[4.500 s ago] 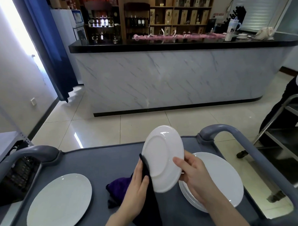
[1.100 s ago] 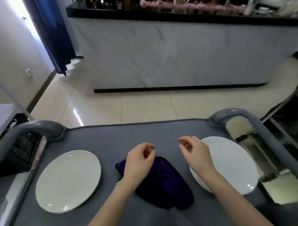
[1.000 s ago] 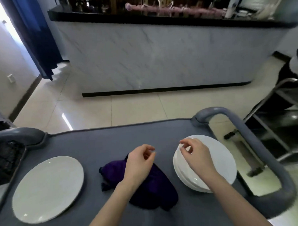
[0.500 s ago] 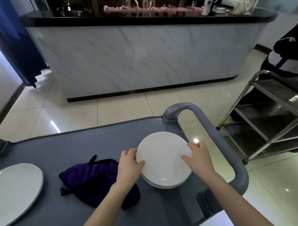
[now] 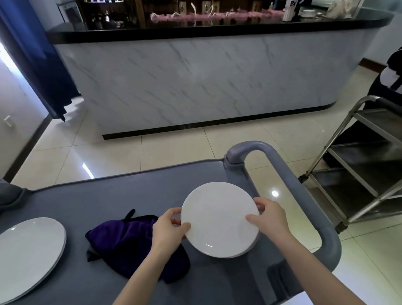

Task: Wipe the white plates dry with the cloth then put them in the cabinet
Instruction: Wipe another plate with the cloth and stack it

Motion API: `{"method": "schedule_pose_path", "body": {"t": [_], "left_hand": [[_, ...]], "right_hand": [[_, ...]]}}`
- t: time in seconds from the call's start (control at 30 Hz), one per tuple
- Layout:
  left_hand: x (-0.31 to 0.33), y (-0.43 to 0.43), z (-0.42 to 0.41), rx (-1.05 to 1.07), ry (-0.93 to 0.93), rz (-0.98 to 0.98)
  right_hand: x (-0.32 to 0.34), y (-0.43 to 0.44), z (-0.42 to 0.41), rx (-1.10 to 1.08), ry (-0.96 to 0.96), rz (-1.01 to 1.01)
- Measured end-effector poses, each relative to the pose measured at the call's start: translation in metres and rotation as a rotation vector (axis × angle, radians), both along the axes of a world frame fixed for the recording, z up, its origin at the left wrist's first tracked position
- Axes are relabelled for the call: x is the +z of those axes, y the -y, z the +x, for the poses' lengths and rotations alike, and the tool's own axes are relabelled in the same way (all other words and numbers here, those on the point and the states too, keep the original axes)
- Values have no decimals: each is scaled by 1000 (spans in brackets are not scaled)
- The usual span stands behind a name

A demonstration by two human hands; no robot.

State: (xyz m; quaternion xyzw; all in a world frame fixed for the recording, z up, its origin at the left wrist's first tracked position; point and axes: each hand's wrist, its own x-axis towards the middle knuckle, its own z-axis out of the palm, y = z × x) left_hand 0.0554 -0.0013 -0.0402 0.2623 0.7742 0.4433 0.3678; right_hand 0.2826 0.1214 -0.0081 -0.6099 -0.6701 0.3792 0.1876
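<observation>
— What is the person doing?
— The left hand and right hand are gripping opposite rims of the stacked white plates.
— And the cloth?
— The purple cloth is lying crumpled on the grey cart, just beside the left hand.

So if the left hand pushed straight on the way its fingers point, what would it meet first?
The stack of white plates: the left hand grips its left rim, fingers pointing right. Past the plates, probably the right hand on the opposite rim, though depth is unclear.
</observation>
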Motion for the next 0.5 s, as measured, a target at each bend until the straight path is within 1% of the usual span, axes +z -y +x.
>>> {"method": "schedule_pose_path", "body": {"t": [0.17,0.27,0.37,0.5], "left_hand": [[3,5,-15,15,23,48],[13,4,-24,9,44,90],[22,8,-37,33,54,121],[33,20,-62,75,98,168]], "right_hand": [[0,0,-15,-29,-106,6],[7,-2,-25,-65,-236,-10],[12,-3,-34,-91,-440,-99],[14,9,-58,-13,-616,-283]]}}
